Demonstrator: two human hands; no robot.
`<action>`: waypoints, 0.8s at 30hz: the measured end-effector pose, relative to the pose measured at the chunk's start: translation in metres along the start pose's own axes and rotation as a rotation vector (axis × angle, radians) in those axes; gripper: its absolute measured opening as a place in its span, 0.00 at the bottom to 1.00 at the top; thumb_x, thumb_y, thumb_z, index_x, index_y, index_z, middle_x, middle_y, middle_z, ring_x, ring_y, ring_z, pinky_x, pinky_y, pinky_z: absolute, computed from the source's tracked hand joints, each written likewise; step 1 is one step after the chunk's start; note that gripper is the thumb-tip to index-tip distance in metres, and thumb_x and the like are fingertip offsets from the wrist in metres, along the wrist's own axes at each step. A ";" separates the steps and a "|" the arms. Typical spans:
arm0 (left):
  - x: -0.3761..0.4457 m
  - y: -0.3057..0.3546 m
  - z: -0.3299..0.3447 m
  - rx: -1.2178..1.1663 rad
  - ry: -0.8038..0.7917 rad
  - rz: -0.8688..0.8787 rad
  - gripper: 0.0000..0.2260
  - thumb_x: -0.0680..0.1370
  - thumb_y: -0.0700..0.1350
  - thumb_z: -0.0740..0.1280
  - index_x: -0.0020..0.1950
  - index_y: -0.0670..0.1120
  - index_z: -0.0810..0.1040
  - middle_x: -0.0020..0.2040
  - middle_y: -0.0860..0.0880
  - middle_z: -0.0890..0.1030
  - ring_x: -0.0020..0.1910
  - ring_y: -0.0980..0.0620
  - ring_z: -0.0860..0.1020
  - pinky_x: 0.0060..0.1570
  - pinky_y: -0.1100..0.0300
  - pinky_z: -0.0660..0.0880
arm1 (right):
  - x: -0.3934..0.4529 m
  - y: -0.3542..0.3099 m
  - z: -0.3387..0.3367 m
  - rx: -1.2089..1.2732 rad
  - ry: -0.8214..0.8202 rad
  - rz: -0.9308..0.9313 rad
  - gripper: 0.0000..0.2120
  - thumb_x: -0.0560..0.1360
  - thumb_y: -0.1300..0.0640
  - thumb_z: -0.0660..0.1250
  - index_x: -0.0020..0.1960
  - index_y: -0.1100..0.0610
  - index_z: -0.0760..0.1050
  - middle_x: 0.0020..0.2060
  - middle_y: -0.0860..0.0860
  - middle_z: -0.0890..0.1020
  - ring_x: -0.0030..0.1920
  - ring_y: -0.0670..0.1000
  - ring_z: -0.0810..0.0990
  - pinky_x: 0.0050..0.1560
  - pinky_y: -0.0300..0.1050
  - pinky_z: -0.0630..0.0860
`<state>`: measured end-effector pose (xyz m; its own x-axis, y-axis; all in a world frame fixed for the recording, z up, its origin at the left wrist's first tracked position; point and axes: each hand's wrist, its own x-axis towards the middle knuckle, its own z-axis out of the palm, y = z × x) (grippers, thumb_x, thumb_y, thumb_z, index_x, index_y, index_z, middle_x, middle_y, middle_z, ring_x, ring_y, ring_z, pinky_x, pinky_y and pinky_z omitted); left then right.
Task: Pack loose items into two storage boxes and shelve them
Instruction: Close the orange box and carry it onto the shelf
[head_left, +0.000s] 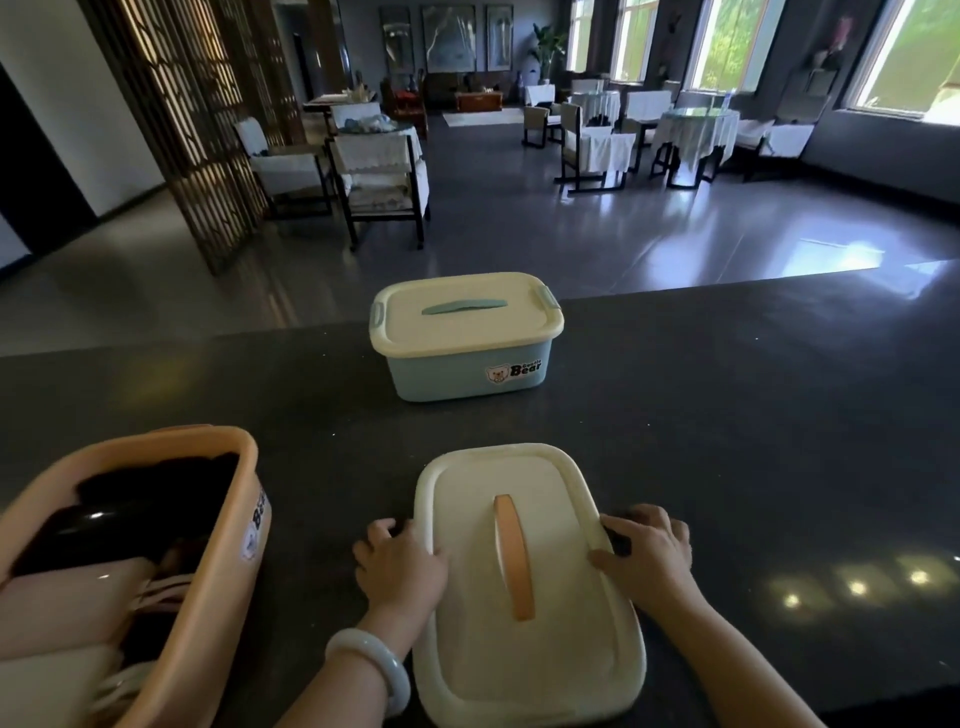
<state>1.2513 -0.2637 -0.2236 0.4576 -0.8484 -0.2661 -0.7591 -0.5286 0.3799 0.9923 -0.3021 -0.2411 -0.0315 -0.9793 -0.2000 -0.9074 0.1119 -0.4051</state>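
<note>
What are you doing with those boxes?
A person is packing things away on a dark counter. Both hands grip the sides of a cream lid lying flat there: the left hand on its left edge, the right hand on its right edge. The orange box at the left is open and already full of items, so the lid probably goes on it next. The blue box farther back already has its lid on.

Your 2 forearms are bare, no sleeves showing. Just behind your left hand (402, 564), 1 smooth, pale jade-like bangle (371, 670) circles the wrist.
</note>
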 end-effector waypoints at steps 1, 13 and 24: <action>0.001 -0.002 -0.001 -0.063 -0.010 -0.026 0.21 0.76 0.56 0.66 0.69 0.53 0.72 0.71 0.48 0.60 0.67 0.44 0.61 0.64 0.49 0.66 | -0.001 0.000 0.004 0.049 0.018 0.018 0.25 0.72 0.41 0.69 0.67 0.40 0.72 0.69 0.48 0.64 0.67 0.56 0.58 0.69 0.52 0.59; 0.003 -0.014 -0.127 -0.513 0.101 0.159 0.31 0.79 0.54 0.64 0.79 0.55 0.54 0.74 0.50 0.67 0.68 0.49 0.70 0.62 0.56 0.68 | -0.002 -0.097 -0.025 0.738 0.155 -0.074 0.21 0.77 0.52 0.65 0.69 0.39 0.69 0.44 0.40 0.81 0.43 0.45 0.80 0.37 0.40 0.73; 0.000 -0.212 -0.261 -0.619 0.282 0.048 0.25 0.79 0.49 0.64 0.76 0.53 0.64 0.68 0.55 0.74 0.64 0.55 0.74 0.64 0.54 0.70 | -0.073 -0.313 0.028 0.637 0.046 -0.336 0.18 0.78 0.48 0.63 0.67 0.47 0.72 0.44 0.41 0.79 0.42 0.40 0.78 0.36 0.35 0.72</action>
<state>1.5335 -0.1592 -0.0728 0.5965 -0.8022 -0.0271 -0.4151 -0.3372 0.8450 1.2904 -0.2607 -0.1242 0.1763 -0.9826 0.0592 -0.4506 -0.1340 -0.8826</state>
